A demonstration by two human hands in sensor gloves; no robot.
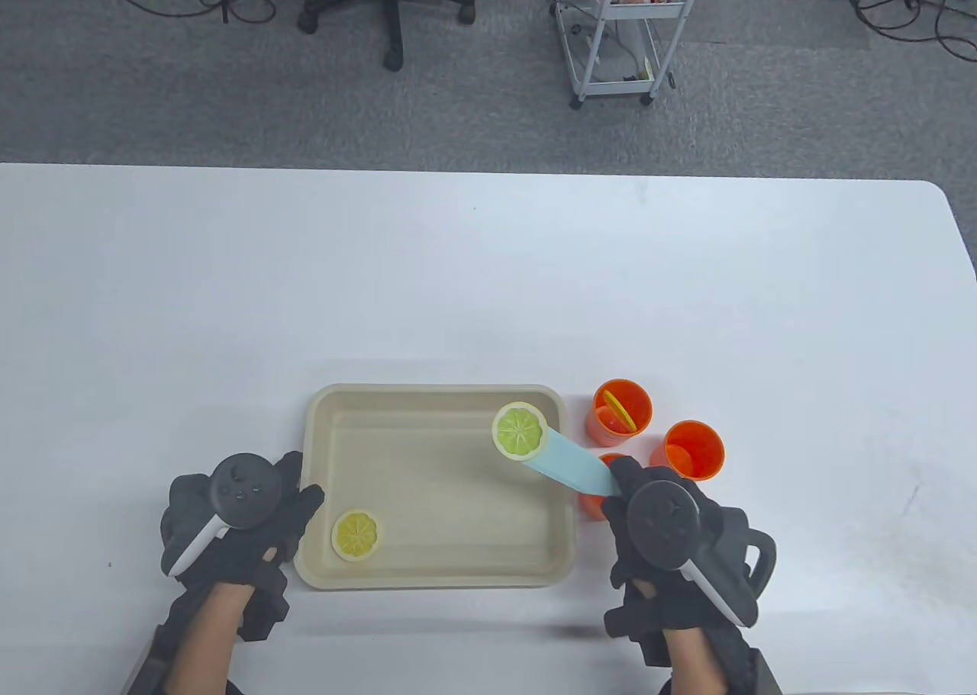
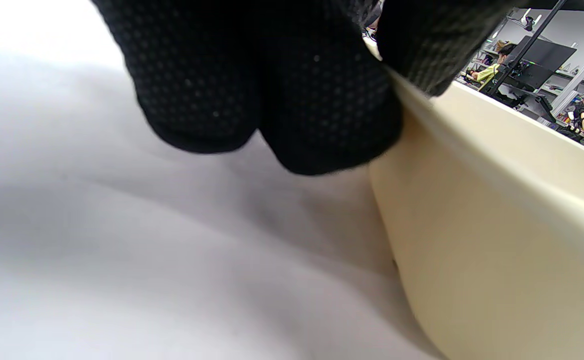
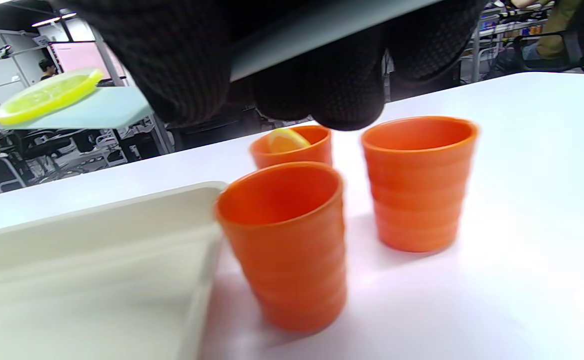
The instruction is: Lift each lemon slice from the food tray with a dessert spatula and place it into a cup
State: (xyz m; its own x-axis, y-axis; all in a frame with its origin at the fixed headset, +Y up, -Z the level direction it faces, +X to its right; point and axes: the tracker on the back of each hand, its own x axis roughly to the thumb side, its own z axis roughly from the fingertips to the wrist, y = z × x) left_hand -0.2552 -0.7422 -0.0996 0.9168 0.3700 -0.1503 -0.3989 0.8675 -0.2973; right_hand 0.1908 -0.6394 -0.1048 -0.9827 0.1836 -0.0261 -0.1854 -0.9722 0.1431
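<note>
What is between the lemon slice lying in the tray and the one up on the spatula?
Only bare tray floor, in the table view. One lemon slice lies near the left hand; the other slice rides the spatula.

A greenish lemon slice (image 1: 520, 430) lies flat on the pale blue spatula (image 1: 574, 466) above the beige tray (image 1: 437, 578), a yellow slice (image 1: 356, 535) rests in the tray's near-left corner, and three orange cups (image 1: 693, 448) stand beside it, the farthest cup (image 1: 622, 412) holding a slice.

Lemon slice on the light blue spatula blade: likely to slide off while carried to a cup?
The round yellow-green lemon slice probably slides easily: it lies loose at the tip of the flat, rimless light blue spatula blade. In the right wrist view the blade looks near level, so it likely stays unless tilted.
</note>
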